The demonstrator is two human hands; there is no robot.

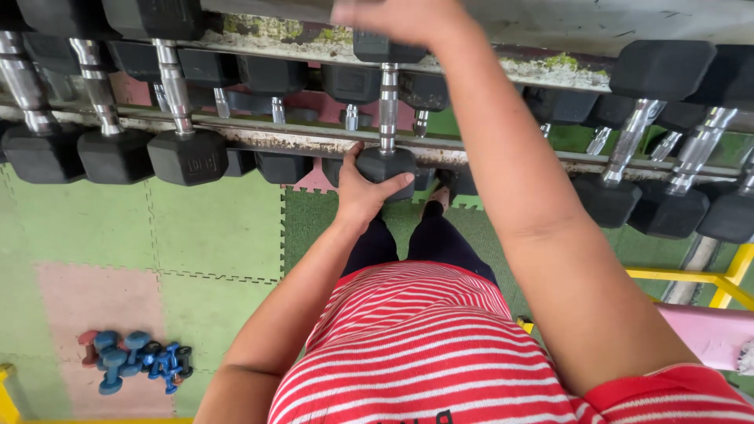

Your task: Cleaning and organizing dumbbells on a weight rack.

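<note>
black hex dumbbell (387,110) on rack rail (259,141), long axis running straight away from body; left hand (365,188) cupping near head, right hand (404,20) clasping far head.

One view only, from a camera on the person's head. It looks steeply down and forward over the striped shirt (416,345) at the dumbbell rack (314,143), which crosses the top of the frame close by, within arm's reach. Below the rack the floor mats (196,235) show farther off, with small blue dumbbells (137,360) well below and left of the rack. Both forearms rise from the bottom edge toward the rack.
</note>
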